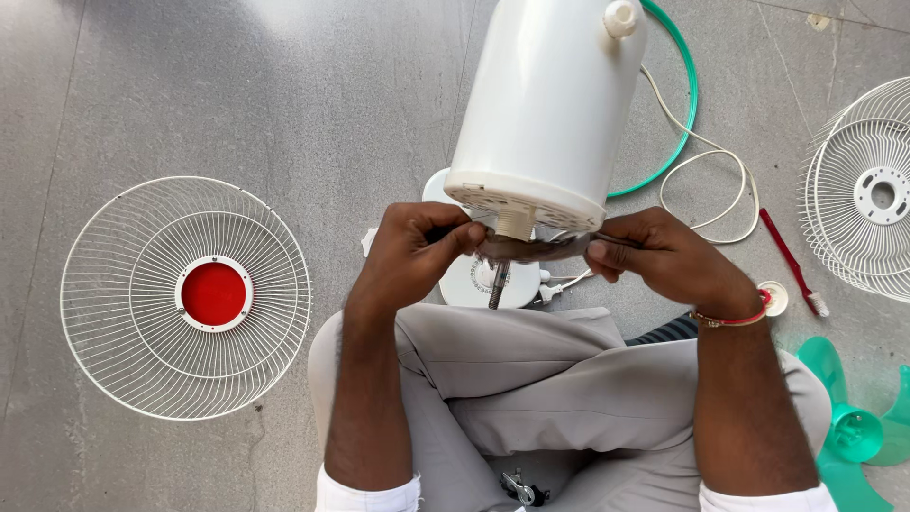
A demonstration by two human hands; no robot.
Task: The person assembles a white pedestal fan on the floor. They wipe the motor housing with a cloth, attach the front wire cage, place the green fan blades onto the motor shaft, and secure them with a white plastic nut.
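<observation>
While gripping what seems cloth (536, 248), hands touch motor (545, 109).

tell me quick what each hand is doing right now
Left hand: fingers closed on one end of the dark cloth.
Right hand: fingers closed on its other end, at the white motor housing.

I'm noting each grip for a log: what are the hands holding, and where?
Both hands hold a dark strip by its ends, left hand on the left end, right hand on the right, stretched across the shaft under the white motor housing.
</observation>
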